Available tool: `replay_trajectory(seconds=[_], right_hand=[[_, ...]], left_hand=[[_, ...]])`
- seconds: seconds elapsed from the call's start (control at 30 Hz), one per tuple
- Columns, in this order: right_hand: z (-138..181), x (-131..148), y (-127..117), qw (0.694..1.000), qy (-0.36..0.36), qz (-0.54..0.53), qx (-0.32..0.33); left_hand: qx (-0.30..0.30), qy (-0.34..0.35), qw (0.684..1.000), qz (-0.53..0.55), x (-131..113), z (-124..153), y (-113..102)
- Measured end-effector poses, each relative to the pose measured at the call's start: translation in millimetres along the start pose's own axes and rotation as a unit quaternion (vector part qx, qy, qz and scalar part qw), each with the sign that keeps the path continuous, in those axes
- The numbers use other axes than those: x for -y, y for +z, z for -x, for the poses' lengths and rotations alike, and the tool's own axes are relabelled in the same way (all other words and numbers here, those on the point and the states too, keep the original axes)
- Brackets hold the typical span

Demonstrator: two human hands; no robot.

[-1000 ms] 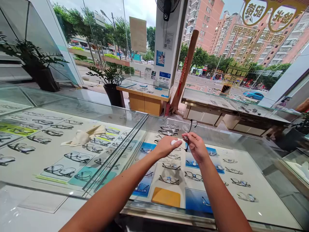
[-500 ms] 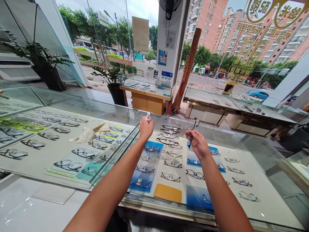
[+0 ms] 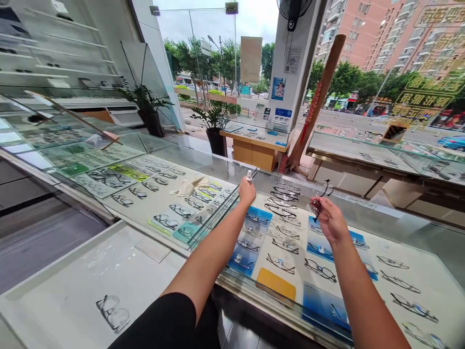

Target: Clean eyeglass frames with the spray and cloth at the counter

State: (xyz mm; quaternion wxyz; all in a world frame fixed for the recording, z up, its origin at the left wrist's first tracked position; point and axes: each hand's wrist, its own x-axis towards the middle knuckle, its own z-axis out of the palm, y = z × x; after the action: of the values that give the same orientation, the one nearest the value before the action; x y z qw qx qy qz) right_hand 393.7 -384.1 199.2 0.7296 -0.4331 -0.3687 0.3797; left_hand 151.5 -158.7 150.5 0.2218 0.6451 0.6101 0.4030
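Note:
My left hand (image 3: pixel 247 192) is wrapped around a small spray bottle (image 3: pixel 249 175); only its white top shows above the fist. To the right, my right hand (image 3: pixel 333 222) pinches a pair of eyeglasses (image 3: pixel 317 211) with dark temples, raised over the glass display counter. Between the hands, a row of eyeglasses (image 3: pixel 282 209) lies on the counter glass. A crumpled cream cloth (image 3: pixel 189 186) rests on the counter to the left of my left hand.
Many frames sit inside the glass counter (image 3: pixel 214 283), beside a yellow case (image 3: pixel 276 284). At lower left, a white tray (image 3: pixel 65 271) holds another pair of glasses (image 3: pixel 113 312). Behind the counter stand potted plants (image 3: pixel 217 140) and a leaning wooden post (image 3: pixel 321 97).
The view has turned left, so everything sits farther right. The white tray's glasses have come into view. Both hands keep their holds, with little change between them.

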Motion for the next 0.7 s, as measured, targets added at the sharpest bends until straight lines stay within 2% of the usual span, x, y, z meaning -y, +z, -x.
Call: replay_trajectory(seconds=[0.17,0.3,0.4,0.47,0.6,0.7], right_hand=[[-5,-5,-5,1.0,0.007,-0.015,-0.004],[-9,-8,-8,1.0,0.01,-0.019,-0.006],[-10,-9,-6,1.0,0.007,-0.022,0.001],[-10,-8,-3,0.999,0.014,-0.032,0.01],[-10,-6,4,0.999,0.012,-0.034,0.015],[-10,-6,7,0.999,0.006,-0.03,0.017]], left_hand=[[-0.043,-0.012,0.999,-0.024,-12,14,-8],[-0.073,-0.005,0.996,-0.059,-26,8,-36],[-0.036,0.041,0.993,-0.109,-22,-9,-78],[-0.022,0.042,0.986,-0.157,-9,-21,-113],[-0.017,-0.014,0.97,-0.243,27,-38,-183],[0.016,-0.056,0.959,-0.276,53,-39,-217]])
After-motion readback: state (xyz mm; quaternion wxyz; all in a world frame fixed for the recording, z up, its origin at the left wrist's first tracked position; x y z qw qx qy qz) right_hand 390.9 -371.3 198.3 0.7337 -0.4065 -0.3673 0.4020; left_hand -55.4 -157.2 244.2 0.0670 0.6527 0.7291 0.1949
